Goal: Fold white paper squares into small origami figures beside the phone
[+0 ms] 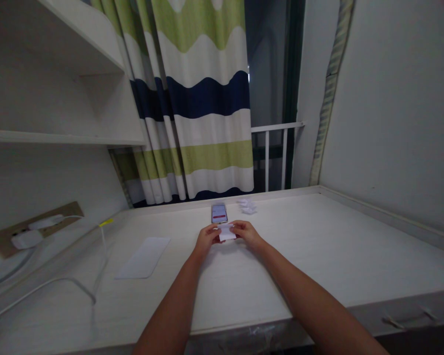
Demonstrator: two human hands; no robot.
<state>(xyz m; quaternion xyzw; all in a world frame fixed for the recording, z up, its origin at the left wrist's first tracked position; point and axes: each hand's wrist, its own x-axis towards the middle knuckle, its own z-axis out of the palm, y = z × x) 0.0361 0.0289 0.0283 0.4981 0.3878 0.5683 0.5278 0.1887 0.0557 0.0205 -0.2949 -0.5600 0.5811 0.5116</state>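
Left hand (207,239) and right hand (247,232) close together at mid-surface, both narrow, fingers pinching opposite ends of a white paper slip (227,233). Slip thin, matte and slightly curled, located between the two hands; contact with the surface impossible to confirm. Any printing on it too small to tell.

Just beyond the hands, a smartphone (219,213) lying flat on the pale wood-grain surface (318,246), screen lit, showing a white page with a red bar; lettering and any brand too small to read. Just right of the phone, a small cluster of folded or crumpled white paper pieces (247,206). Well left of the hands, a smooth, flat white sheet (144,257) with rounded corners, lying on the surface.

Along the left wall, a tan socket panel (0,239) carrying white plug adapters (26,239), with a white cable (48,286) trailing across the surface. Nearby, a small yellow tag (105,222) on a thin line. Overhead at left, a white laminate shelf (59,135). Beyond the far edge, a curtain (207,98) with wavy green, navy and cream bands, and a white railing (277,129) beside it. Along the near edge, thin transparent plastic film (251,335).
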